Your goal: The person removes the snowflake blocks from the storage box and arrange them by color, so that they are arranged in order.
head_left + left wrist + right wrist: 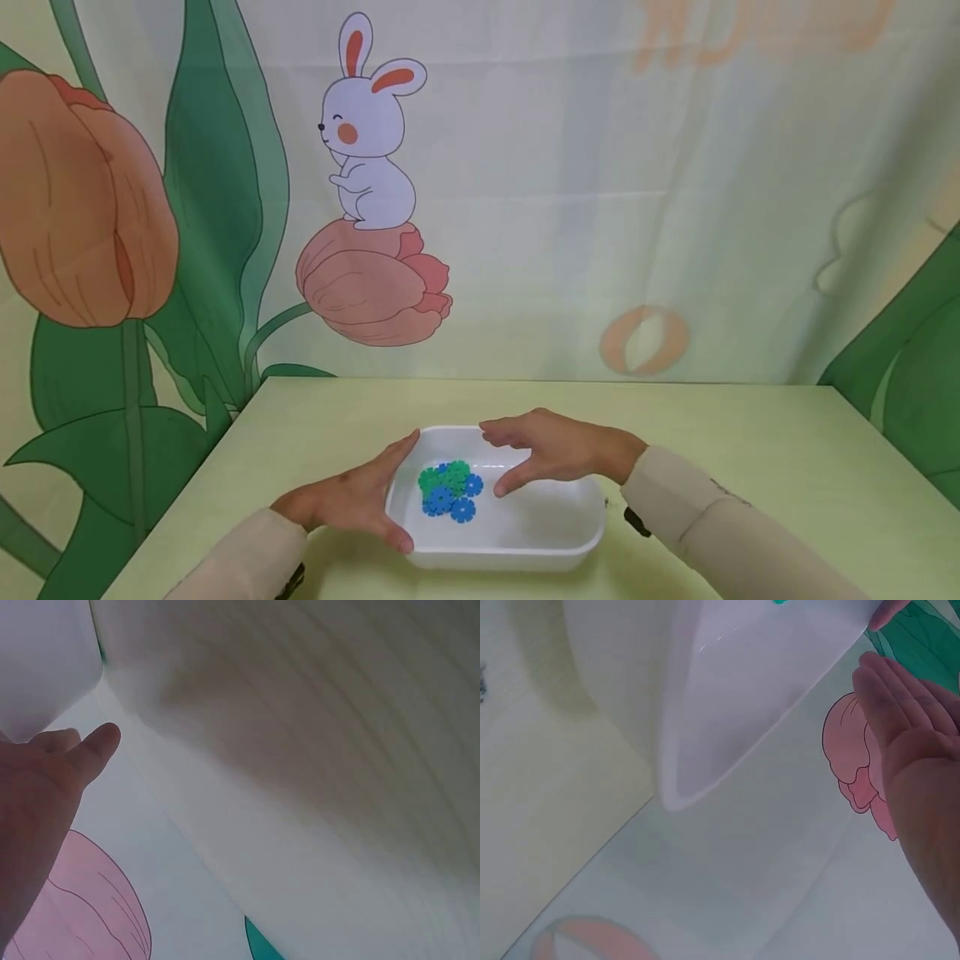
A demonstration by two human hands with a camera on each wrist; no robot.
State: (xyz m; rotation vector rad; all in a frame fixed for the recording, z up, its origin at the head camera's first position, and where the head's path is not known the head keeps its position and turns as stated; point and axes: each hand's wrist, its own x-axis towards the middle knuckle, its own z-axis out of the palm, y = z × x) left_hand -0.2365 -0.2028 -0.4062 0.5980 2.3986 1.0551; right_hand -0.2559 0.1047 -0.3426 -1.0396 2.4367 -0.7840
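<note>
A white plastic basin (543, 517) holds a small heap of green snowflake discs (458, 472) and blue snowflake discs (462, 510) in its left half. My left hand (348, 500) spans the basin's left end, thumb at the front corner and fingers by the back one. In the left wrist view its fingers reach out straight beside the basin wall (49, 660). Over the basin's back edge hovers my right hand (558, 450), its thumb apart from the fingers, holding nothing. The right wrist view shows that hand's palm (922, 761) and straight fingers beside the rim.
The basin stands on a pale yellow-green tabletop (720, 475). Behind it hangs a cloth backdrop (525, 208) printed with tulips and a white rabbit (371, 142). Beige sleeves (720, 525) cover both forearms, and a dark strap (637, 522) shows under the right wrist.
</note>
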